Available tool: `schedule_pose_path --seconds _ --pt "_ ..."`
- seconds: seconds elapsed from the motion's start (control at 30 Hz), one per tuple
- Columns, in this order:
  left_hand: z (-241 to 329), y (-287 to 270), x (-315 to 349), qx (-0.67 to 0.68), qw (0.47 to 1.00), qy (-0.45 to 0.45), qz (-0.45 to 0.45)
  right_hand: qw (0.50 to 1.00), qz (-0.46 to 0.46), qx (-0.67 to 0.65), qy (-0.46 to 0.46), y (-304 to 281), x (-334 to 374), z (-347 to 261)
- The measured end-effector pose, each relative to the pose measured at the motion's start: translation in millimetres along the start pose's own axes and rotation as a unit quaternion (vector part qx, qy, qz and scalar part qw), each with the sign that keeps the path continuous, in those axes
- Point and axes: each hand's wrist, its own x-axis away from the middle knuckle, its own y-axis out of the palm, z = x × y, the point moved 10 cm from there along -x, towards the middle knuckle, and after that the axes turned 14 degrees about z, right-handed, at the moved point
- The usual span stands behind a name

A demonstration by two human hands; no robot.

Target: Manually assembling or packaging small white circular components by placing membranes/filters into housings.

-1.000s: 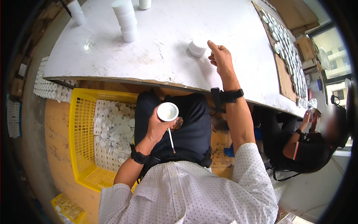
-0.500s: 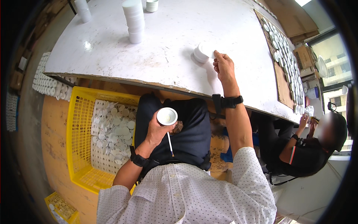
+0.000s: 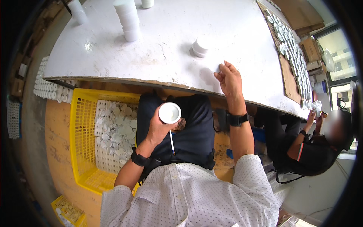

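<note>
My left hand (image 3: 158,128) is wrapped round a white, round, cup-shaped housing (image 3: 170,113) held over my lap, its open side facing up. A white cable (image 3: 172,142) hangs from below it and ends in thin coloured wires. Over the table near its front edge, my right hand (image 3: 230,77) is closed in a pinch, with a thin white disc (image 3: 219,68) seen nearly edge-on between thumb and fingers. Just beyond and left of that hand, a short stack of white discs (image 3: 200,47) stands on the white table (image 3: 162,56), apart from the fingers.
Taller white stacks (image 3: 130,22) stand farther left on the table. A yellow crate (image 3: 81,140) beside my left leg holds loose white discs (image 3: 121,121). At the right, a brown board (image 3: 289,75) carries rows of small round pieces. A co-worker (image 3: 314,147) sits beyond it, handling something white.
My right hand has moved away from the disc stack, toward me and slightly right, with a disc in its pinch. My left hand holds the housing almost where it was.
</note>
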Motion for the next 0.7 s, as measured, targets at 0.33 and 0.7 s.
schedule_pose_path --seconds 0.33,0.7 --pt "41 48 -15 -0.019 0.995 0.074 -0.069 0.993 -0.074 0.075 0.049 -6 80 59" --pt "38 41 -10 -0.122 0.986 0.108 -0.032 0.982 -0.119 0.142 0.047 11 103 89"
